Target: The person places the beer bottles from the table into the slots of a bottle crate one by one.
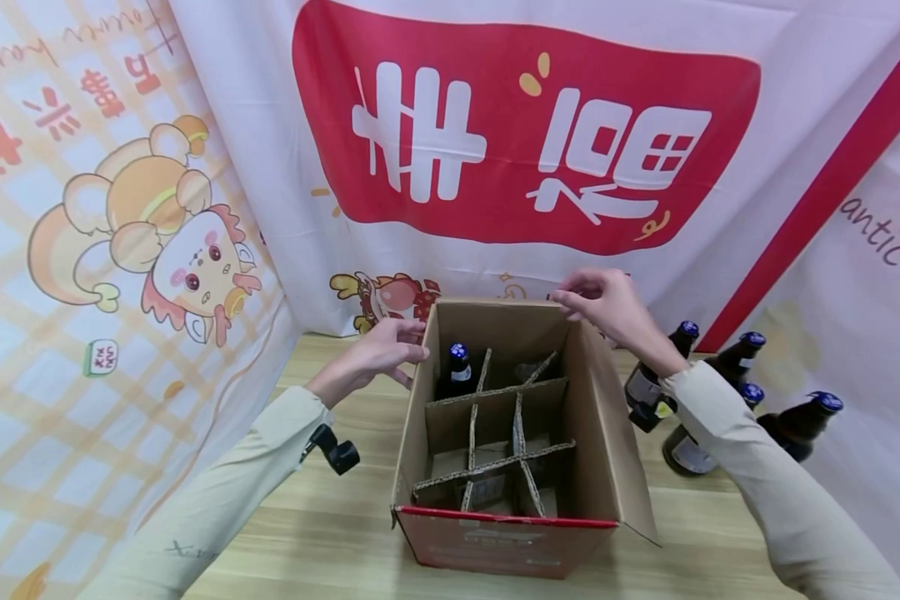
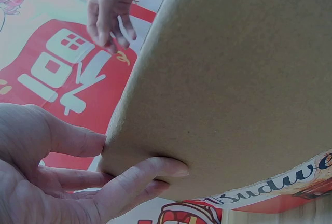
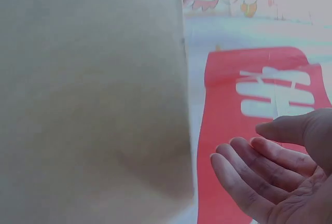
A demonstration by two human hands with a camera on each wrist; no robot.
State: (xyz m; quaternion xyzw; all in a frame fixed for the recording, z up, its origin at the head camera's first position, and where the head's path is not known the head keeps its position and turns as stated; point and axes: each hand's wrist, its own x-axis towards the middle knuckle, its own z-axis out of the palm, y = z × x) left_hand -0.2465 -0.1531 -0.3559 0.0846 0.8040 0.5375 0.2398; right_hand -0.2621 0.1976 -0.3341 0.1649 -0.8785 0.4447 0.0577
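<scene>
A cardboard box (image 1: 487, 533) stands upright on the table, its top open and cardboard dividers (image 1: 498, 389) crossing inside. One dark beer bottle with a blue cap (image 1: 459, 368) sits in the back left compartment. At the back left, my left hand (image 1: 375, 354) holds the cardboard edge; the left wrist view shows two fingers lying on the brown panel (image 2: 233, 79) and the thumb at its edge. My right hand (image 1: 607, 304) hovers by the back right corner, fingers loosely bent, holding nothing. The right wrist view shows it apart from the brown cardboard (image 3: 93, 99).
Several dark beer bottles (image 1: 798, 425) with blue caps stand on the wooden table (image 1: 315, 517) right of the box, partly behind my right forearm. A side flap (image 1: 626, 450) leans outward on the right. Printed cloth (image 1: 525, 133) hangs close behind the box.
</scene>
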